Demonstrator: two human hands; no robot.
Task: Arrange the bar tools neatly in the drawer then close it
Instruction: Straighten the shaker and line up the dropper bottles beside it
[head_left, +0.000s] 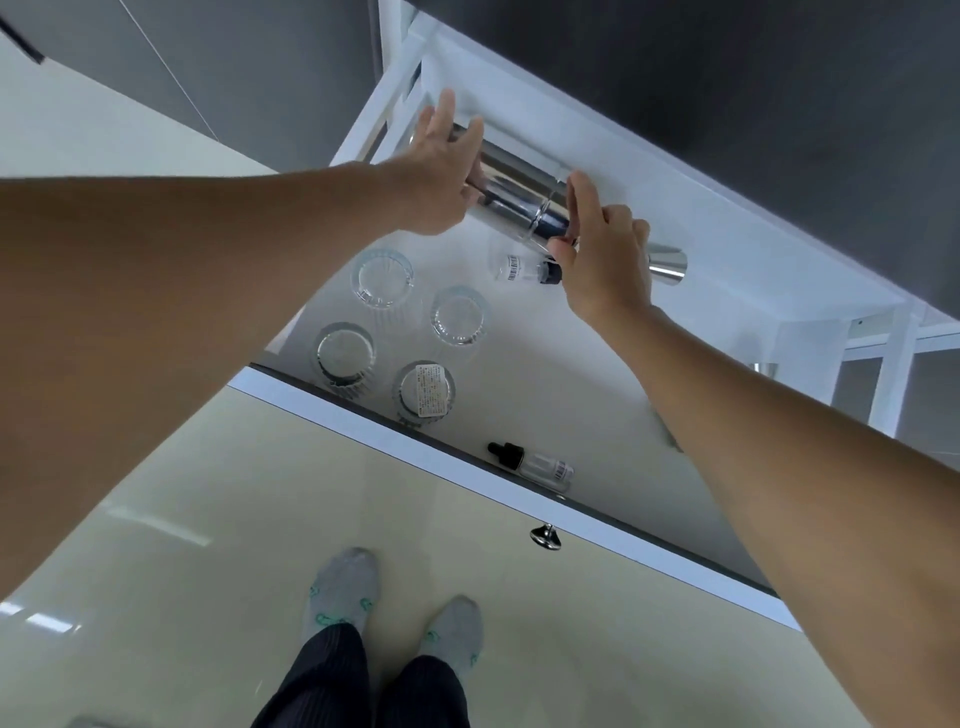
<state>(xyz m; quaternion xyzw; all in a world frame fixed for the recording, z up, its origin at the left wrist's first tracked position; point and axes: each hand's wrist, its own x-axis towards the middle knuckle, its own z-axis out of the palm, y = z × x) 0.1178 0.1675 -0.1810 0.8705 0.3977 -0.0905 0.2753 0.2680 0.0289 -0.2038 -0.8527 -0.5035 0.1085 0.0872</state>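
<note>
Over the open drawer (649, 171), left hand (441, 176) and right hand (602, 260) hold a shaker (519, 192); ideally, it settles flat along the back wall, clear of the glasses (384, 278).

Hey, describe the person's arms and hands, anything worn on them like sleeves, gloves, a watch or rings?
Both arms are bare along their whole visible length: no sleeves show. The left hand and right hand wear no gloves, and no watch, bracelet or ring is visible. The fingers are bare too.
</note>
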